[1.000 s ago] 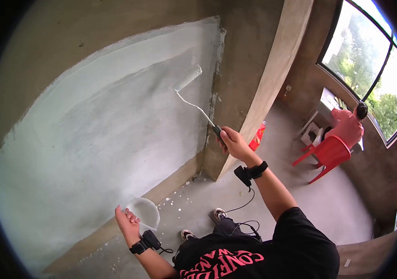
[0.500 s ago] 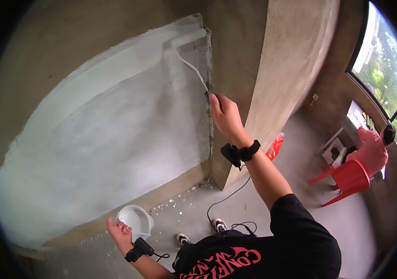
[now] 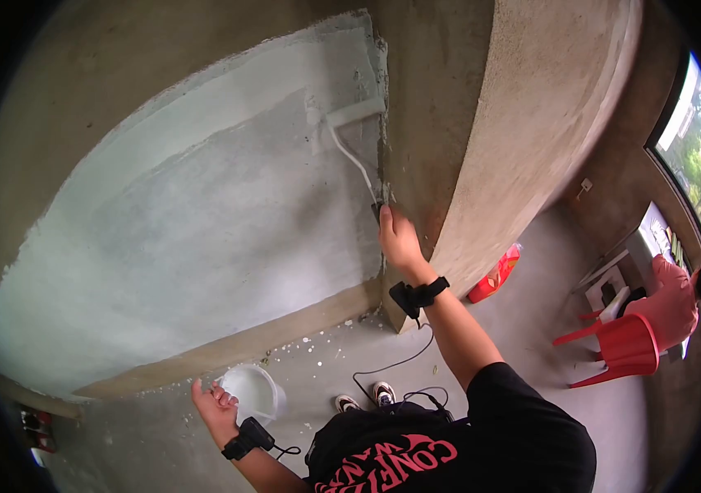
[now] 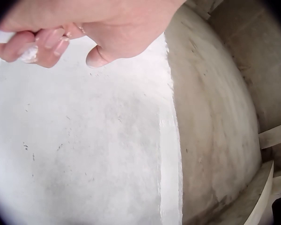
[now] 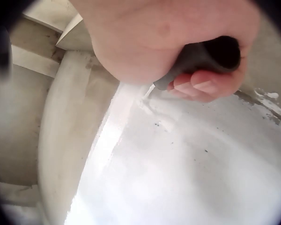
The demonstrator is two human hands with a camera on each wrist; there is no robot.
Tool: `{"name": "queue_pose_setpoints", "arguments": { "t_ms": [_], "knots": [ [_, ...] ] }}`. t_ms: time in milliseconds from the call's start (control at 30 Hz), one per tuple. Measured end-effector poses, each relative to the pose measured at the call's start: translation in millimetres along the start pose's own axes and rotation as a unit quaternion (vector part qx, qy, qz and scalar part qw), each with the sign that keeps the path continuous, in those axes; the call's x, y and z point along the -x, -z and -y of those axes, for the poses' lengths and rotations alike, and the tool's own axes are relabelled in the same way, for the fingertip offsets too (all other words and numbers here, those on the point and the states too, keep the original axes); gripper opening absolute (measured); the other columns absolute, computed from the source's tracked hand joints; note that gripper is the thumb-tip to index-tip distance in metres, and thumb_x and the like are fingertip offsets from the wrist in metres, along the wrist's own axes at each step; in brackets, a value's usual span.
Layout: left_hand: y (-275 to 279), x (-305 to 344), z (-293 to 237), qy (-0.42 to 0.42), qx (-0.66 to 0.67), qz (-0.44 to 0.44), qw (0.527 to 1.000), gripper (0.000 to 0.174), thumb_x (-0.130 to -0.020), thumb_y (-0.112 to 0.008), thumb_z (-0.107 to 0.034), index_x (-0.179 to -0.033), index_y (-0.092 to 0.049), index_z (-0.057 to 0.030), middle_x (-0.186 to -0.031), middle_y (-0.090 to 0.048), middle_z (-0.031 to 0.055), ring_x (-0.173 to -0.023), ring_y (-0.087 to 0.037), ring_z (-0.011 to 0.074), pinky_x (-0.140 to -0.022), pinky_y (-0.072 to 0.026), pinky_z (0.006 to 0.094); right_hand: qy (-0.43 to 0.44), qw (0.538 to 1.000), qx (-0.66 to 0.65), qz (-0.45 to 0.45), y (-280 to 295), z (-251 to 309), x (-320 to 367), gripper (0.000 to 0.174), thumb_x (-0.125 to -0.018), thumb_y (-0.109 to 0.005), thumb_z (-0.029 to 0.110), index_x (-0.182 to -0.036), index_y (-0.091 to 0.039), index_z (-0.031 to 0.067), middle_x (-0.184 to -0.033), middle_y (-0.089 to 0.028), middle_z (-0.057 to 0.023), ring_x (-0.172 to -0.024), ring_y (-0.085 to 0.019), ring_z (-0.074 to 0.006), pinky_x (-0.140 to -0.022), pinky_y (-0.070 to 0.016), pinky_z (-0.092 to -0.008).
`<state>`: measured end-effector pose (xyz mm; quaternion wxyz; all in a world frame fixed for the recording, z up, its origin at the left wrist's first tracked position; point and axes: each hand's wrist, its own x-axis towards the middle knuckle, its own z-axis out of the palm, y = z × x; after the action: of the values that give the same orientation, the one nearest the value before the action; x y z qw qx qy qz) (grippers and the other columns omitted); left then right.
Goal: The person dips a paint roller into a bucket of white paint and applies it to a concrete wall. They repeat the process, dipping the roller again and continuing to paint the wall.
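My right hand (image 3: 399,238) grips the dark handle (image 5: 196,63) of a paint roller, fingers curled round it. The white roller sleeve (image 3: 357,112) lies against the wall's painted patch, close to the inner corner, its bent frame (image 3: 352,156) running down to my hand. Lower left, my left hand (image 3: 216,406) has its fingers curled at the rim of a white bucket (image 3: 276,394); the bucket hangs beside the hand with pale paint inside. In the left wrist view white paint marks a fingertip (image 4: 29,53), and most of the bucket is out of sight.
White paint covers much of the wall (image 3: 178,214), with a greyer area in the middle. A bare concrete pillar (image 3: 465,164) juts out at right. Paint spots dot the floor (image 3: 490,394). Further right are a red bag (image 3: 496,275) and a person (image 3: 666,304) seated on a red chair (image 3: 625,349).
The roller went up to the patch's upper corner, then came down along the right edge. My left hand moved slightly left and down with the bucket. The view has turned, shifting the seated person rightward.
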<state>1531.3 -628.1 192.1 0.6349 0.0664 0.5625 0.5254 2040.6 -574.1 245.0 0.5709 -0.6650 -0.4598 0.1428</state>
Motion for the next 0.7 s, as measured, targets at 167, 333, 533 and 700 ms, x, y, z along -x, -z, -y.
{"name": "queue_pose_setpoints", "arguments": {
  "t_ms": [167,333,533,700],
  "knots": [
    [2,-11,-4,-0.005,0.012,0.025,1.0,0.044,-0.086,-0.052,-0.058,-0.074,-0.048,-0.0168,-0.05,-0.034,-0.0058,-0.039,-0.028,0.0109,-0.043,-0.0262,0.0279,-0.033,0.999,0.001,0.003,-15,-32,26,0.044,-0.102,-0.038,0.036,-0.091,-0.055,-0.0029,-0.085,-0.06,-0.0314,-0.087,-0.056,-0.0527,-0.072,-0.0454,-0.0524],
    [-7,-14,-18,-0.04,-0.02,0.006,0.999,0.046,-0.086,-0.052,-0.06,-0.075,-0.049,-0.0158,-0.05,-0.032,-0.0057,-0.04,-0.027,0.0113,-0.045,-0.0264,0.0291,-0.015,0.999,0.049,-0.01,-10,-27,26,0.045,-0.103,-0.037,0.037,-0.09,-0.056,-0.0017,-0.083,-0.06,-0.031,-0.085,-0.056,-0.0526,-0.07,-0.0441,-0.0559],
    [-17,-22,-31,-0.02,-0.009,0.041,0.999,0.043,-0.086,-0.052,-0.058,-0.075,-0.049,-0.0167,-0.051,-0.03,-0.0063,-0.041,-0.026,0.0099,-0.044,-0.0255,0.028,0.056,0.995,0.076,-0.037,7,29,-9,0.045,-0.102,-0.037,0.037,-0.091,-0.058,-0.002,-0.085,-0.06,-0.0318,-0.087,-0.055,-0.0529,-0.072,-0.044,-0.0563],
    [-21,-26,-30,-0.017,-0.005,0.035,0.999,0.044,-0.085,-0.053,-0.059,-0.075,-0.048,-0.0167,-0.052,-0.03,-0.0065,-0.041,-0.025,0.0097,-0.045,-0.025,0.0275,0.095,0.992,0.053,-0.064,21,88,-36,0.049,-0.102,-0.037,0.037,-0.09,-0.058,-0.005,-0.087,-0.06,-0.0326,-0.089,-0.056,-0.0523,-0.074,-0.0458,-0.0522]
  ]
}}
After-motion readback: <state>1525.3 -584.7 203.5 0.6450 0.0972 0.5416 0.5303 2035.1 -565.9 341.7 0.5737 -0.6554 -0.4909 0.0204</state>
